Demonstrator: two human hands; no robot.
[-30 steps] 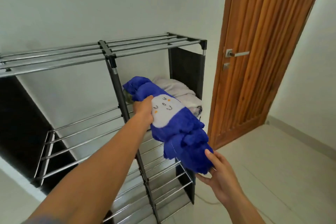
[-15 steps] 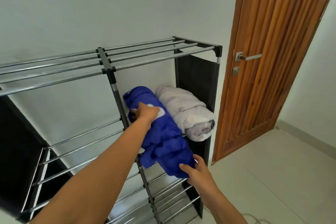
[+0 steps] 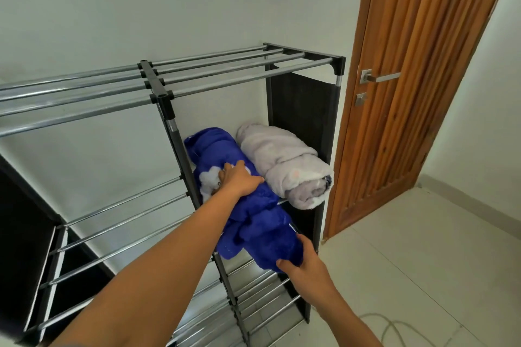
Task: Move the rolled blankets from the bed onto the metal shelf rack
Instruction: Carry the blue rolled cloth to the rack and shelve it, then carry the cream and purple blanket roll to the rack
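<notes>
A rolled blue blanket [image 3: 253,220] with a white patch lies lengthwise on the second tier of the metal shelf rack [image 3: 225,73], in its right bay. Its near end sticks out past the front bar. My left hand [image 3: 239,179] presses on the top of the roll near the white patch. My right hand [image 3: 306,262] grips the roll's near end from below. A rolled pale grey blanket [image 3: 284,166] lies right beside it on the same tier, touching it.
The rack has black fabric side panels [image 3: 307,115] and bare chrome bars in its left bay [image 3: 121,222] and lower tiers. A wooden door [image 3: 423,79] with a lever handle stands just to the right. A cord [image 3: 394,329] lies on the tiled floor.
The blue blanket has gone from held up in front of the rack to lying on the second tier beside the grey roll. Both hands followed it in and stay on it.
</notes>
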